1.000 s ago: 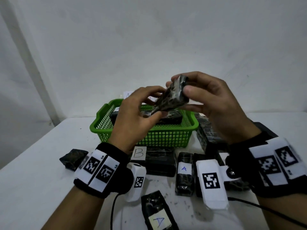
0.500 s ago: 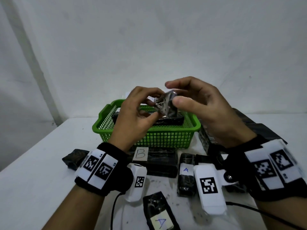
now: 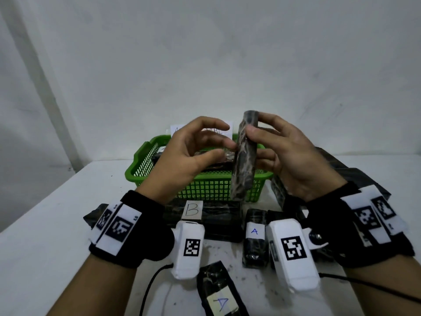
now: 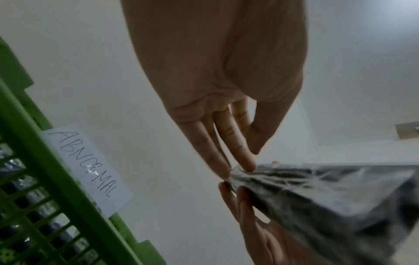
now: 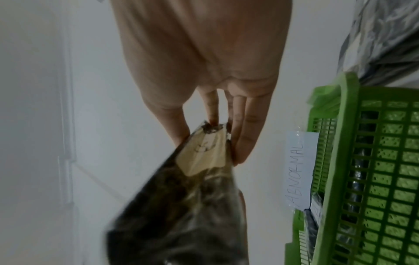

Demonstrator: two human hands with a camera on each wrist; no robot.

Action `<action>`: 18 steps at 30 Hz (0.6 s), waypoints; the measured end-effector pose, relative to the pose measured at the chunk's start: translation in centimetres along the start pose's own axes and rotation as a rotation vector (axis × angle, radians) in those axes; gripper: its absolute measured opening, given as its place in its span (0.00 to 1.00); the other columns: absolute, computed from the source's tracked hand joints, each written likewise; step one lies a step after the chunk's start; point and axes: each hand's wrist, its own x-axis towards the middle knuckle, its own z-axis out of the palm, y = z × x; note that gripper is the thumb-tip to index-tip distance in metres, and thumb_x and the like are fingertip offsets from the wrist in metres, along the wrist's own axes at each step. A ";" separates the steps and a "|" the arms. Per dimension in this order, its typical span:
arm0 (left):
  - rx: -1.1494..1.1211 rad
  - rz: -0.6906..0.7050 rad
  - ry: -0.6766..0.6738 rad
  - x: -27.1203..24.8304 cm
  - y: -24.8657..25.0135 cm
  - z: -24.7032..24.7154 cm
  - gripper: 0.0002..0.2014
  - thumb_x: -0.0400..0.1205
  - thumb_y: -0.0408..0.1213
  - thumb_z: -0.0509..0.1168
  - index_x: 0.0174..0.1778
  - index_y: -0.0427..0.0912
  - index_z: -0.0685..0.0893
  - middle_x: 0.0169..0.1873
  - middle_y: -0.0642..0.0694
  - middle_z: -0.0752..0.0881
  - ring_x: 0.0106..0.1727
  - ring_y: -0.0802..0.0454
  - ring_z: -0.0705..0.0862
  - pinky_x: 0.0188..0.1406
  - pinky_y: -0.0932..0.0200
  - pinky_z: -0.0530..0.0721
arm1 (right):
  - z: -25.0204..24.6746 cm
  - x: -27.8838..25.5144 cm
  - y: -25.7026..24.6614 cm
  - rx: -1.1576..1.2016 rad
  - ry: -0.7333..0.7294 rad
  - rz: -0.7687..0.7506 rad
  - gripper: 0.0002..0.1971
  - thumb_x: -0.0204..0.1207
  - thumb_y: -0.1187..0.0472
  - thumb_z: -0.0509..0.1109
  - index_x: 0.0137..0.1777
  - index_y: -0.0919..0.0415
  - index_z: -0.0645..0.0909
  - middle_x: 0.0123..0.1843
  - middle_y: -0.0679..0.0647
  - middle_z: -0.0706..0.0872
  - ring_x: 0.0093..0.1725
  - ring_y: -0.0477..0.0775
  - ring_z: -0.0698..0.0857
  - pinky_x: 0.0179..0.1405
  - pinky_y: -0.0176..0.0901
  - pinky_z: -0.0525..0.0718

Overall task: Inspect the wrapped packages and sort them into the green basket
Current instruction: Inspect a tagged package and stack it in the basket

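My right hand grips a dark marbled wrapped package and holds it upright above the green basket. The thumb lies on the near face and the fingers lie behind. A tan label shows on the package in the right wrist view, its writing blurred. My left hand is beside it, with its fingertips touching the package's end and the thumb held apart. Dark packages lie inside the basket.
A paper label reading ABNORMAL is taped to the basket's far rim. On the white table lie a package marked B, two marked A, a small one at left and a dark stack at right.
The package has turned from tilted and end-on to upright in my right hand. My left hand has eased from pinching it to only touching its edge.
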 end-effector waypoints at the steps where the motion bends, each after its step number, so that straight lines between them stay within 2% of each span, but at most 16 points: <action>1: -0.009 -0.044 0.009 -0.1 0.2 0.0 0.14 0.81 0.28 0.68 0.62 0.39 0.80 0.49 0.42 0.90 0.55 0.48 0.90 0.56 0.46 0.90 | -0.1 0.0 0.0 0.002 0.016 -0.034 0.24 0.75 0.62 0.77 0.71 0.56 0.79 0.56 0.55 0.89 0.37 0.50 0.92 0.35 0.38 0.87; 4: 0.121 -0.197 -0.101 -0.2 0.6 0.1 0.22 0.74 0.48 0.68 0.62 0.43 0.79 0.55 0.44 0.89 0.50 0.56 0.91 0.44 0.59 0.90 | -0.1 -0.2 0.1 -0.054 0.047 -0.116 0.27 0.75 0.66 0.78 0.72 0.53 0.76 0.63 0.57 0.86 0.47 0.53 0.93 0.40 0.43 0.90; 6: 0.220 -0.273 -0.201 -0.3 0.5 0.4 0.25 0.72 0.52 0.70 0.64 0.48 0.79 0.57 0.47 0.88 0.51 0.58 0.91 0.46 0.59 0.90 | 0.0 -0.2 0.2 -0.112 0.056 -0.169 0.29 0.73 0.68 0.79 0.71 0.53 0.74 0.65 0.57 0.84 0.52 0.57 0.93 0.43 0.49 0.92; 8: 0.279 -0.287 -0.224 -0.2 0.0 0.6 0.25 0.74 0.50 0.74 0.66 0.50 0.79 0.58 0.47 0.89 0.56 0.51 0.90 0.57 0.48 0.90 | 0.1 -0.3 0.4 -0.229 0.065 -0.235 0.30 0.72 0.70 0.80 0.69 0.53 0.72 0.64 0.56 0.84 0.51 0.59 0.93 0.44 0.55 0.93; 10: 0.318 -0.276 -0.208 -0.2 -0.4 0.6 0.23 0.76 0.48 0.76 0.66 0.51 0.79 0.58 0.47 0.88 0.58 0.48 0.89 0.60 0.42 0.88 | 0.2 -0.3 0.5 -0.313 0.073 -0.296 0.30 0.71 0.72 0.80 0.67 0.53 0.71 0.63 0.56 0.84 0.45 0.59 0.94 0.43 0.55 0.93; 12: 0.331 -0.273 -0.189 -0.1 -0.7 0.5 0.22 0.76 0.46 0.77 0.65 0.53 0.80 0.58 0.46 0.88 0.57 0.46 0.89 0.59 0.42 0.88 | 0.2 -0.3 0.5 -0.326 0.075 -0.331 0.30 0.71 0.74 0.80 0.67 0.53 0.71 0.62 0.56 0.84 0.42 0.58 0.94 0.41 0.50 0.93; 15: 0.333 -0.256 -0.172 -0.1 -0.7 0.5 0.21 0.75 0.44 0.78 0.62 0.54 0.80 0.57 0.46 0.88 0.55 0.47 0.88 0.58 0.46 0.88 | 0.2 -0.4 0.5 -0.312 0.033 -0.323 0.33 0.71 0.74 0.79 0.70 0.52 0.69 0.61 0.54 0.84 0.43 0.58 0.94 0.41 0.45 0.91; 18: 0.327 -0.224 -0.127 -0.1 -0.6 0.3 0.22 0.74 0.39 0.79 0.61 0.53 0.80 0.55 0.52 0.88 0.54 0.55 0.89 0.57 0.54 0.89 | 0.0 -0.4 0.4 -0.279 -0.037 -0.277 0.35 0.71 0.68 0.81 0.74 0.51 0.69 0.61 0.54 0.87 0.48 0.58 0.94 0.49 0.51 0.91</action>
